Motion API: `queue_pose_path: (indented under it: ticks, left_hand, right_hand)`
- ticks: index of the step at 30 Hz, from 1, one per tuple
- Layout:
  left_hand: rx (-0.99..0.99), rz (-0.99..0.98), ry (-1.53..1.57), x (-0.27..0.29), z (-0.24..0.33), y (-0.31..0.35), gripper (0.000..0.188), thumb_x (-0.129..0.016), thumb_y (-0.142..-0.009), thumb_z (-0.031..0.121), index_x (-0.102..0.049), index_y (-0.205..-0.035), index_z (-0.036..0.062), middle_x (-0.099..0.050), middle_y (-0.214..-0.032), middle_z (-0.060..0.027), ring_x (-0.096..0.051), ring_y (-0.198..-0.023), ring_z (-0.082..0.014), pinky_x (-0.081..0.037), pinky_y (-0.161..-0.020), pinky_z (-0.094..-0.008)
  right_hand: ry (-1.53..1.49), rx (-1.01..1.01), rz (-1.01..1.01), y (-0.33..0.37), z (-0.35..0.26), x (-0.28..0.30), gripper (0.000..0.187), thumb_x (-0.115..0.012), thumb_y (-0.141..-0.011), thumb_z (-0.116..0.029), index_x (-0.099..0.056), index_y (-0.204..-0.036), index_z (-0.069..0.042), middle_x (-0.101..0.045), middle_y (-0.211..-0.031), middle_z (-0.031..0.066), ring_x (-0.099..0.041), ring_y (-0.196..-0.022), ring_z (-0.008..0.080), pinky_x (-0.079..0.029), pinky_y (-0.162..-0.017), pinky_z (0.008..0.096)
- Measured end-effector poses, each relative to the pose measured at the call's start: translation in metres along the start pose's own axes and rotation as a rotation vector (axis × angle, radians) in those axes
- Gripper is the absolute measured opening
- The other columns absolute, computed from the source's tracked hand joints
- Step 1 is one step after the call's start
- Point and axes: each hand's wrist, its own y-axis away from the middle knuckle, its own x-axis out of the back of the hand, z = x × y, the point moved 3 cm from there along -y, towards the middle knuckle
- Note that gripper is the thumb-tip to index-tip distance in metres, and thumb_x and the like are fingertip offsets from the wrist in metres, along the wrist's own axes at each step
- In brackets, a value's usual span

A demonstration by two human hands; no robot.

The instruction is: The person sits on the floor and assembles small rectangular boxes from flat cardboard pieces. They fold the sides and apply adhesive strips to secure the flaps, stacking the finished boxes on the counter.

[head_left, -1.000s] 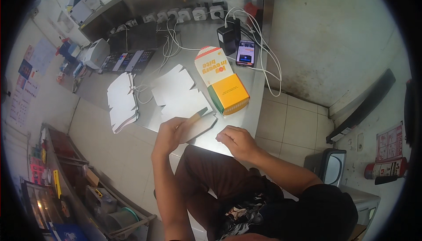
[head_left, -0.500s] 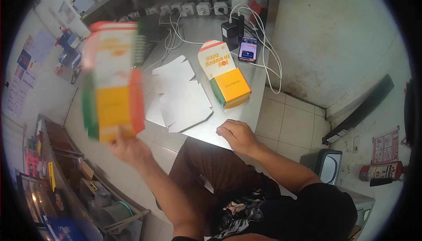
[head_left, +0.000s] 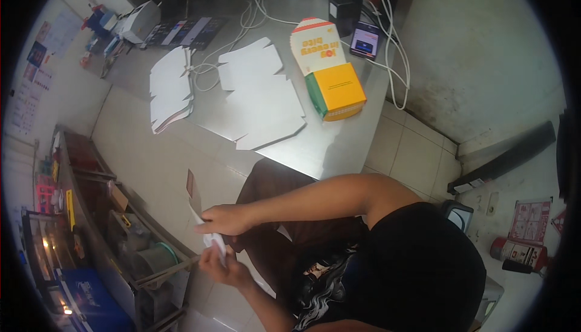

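Low on the left, off the table's front edge, my two hands are close together on a thin piece of white card (head_left: 196,203). It is seen nearly edge-on, with a brownish tip pointing up, and its printed face is hidden. My right hand (head_left: 227,219) reaches across and grips its middle. Just below, my left hand (head_left: 223,265) pinches the lower end with curled fingers. On the table stands a yellow, green and white carton (head_left: 339,93) with its lid up. A flat white carton blank (head_left: 260,102) and a stack of white blanks (head_left: 171,90) lie to its left.
The steel table (head_left: 290,159) also bears a phone (head_left: 365,40), a black power adapter (head_left: 344,14), white cables (head_left: 404,65) and a dark laptop-like device (head_left: 187,32). Left is a shelf rack (head_left: 91,168) with a blue box (head_left: 91,299). A fire extinguisher (head_left: 517,253) is at right.
My left hand, which held up a colourful carton, has come down and nearer me. My right hand has left the table edge and crossed left to join it. The stack of blanks now shows.
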Motion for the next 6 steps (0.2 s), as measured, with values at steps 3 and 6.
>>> queue_pose_path:
  ticks: [3,6]
  left_hand:
    - [-0.072,-0.048,-0.006,-0.019,-0.007,0.011,0.03,-0.067,-0.08,-0.006,-0.072,-0.109,0.002,-0.061,-0.109,-0.0144,-0.062,-0.101,-0.0299,-0.05,-0.09,-0.042]
    - [-0.105,-0.126,-0.036,-0.035,-0.017,0.019,0.025,-0.071,-0.084,0.004,-0.072,-0.108,0.003,-0.06,-0.115,-0.014,-0.062,-0.101,-0.033,-0.049,-0.094,-0.0459]
  right_hand:
    - [-0.006,-0.024,0.033,-0.006,0.029,-0.003,0.026,-0.059,-0.096,-0.022,-0.062,-0.104,0.003,-0.067,-0.088,0.0165,-0.068,-0.061,0.0214,-0.056,-0.051,0.0337]
    - [-0.034,-0.071,-0.017,-0.001,0.045,0.007,0.023,-0.059,-0.094,-0.017,-0.063,-0.105,0.002,-0.069,-0.087,0.0161,-0.068,-0.061,0.0211,-0.057,-0.052,0.0348]
